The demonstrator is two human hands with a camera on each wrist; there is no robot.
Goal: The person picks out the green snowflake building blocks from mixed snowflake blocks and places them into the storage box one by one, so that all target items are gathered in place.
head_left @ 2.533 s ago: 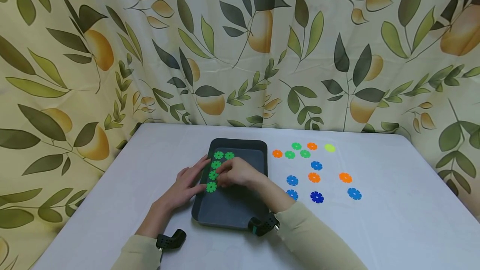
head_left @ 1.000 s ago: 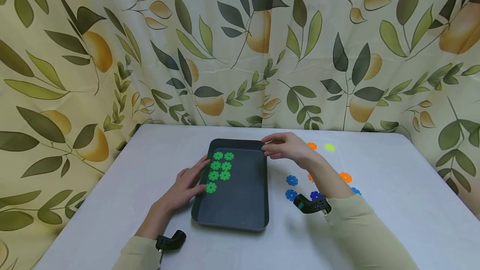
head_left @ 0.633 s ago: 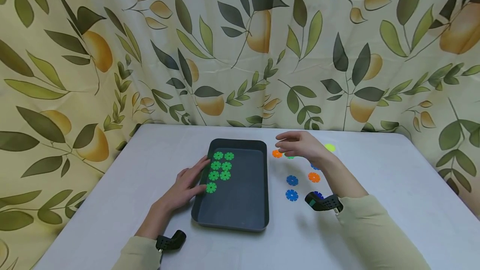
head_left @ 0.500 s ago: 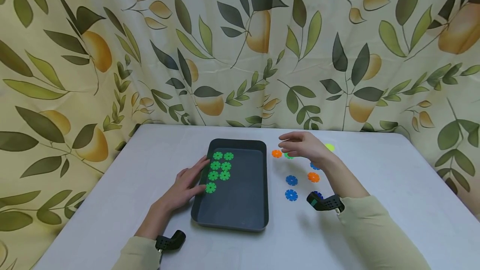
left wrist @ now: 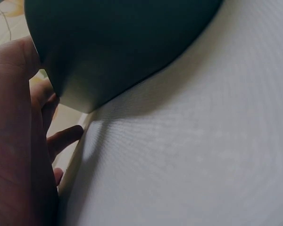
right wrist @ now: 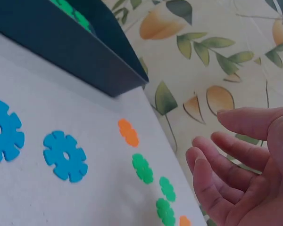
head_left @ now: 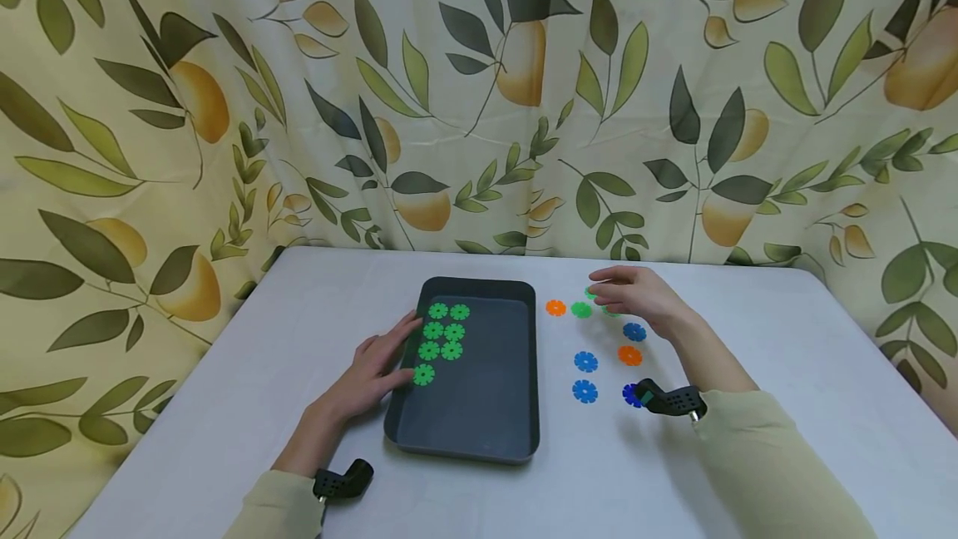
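A dark grey tray lies on the white table, with several green notched discs in rows at its far left corner. My left hand rests flat and open against the tray's left rim; the left wrist view shows its palm beside the tray wall. My right hand hovers open, holding nothing, above the green discs lying on the table right of the tray. In the right wrist view its fingers are spread over three green discs.
Right of the tray lie an orange disc, blue discs, another orange disc and a dark blue one. A leaf-and-fruit curtain closes off the back and both sides of the table.
My right hand left the tray, where it set down a green disc, and moved right over the discs on the table. The left hand stayed against the tray.
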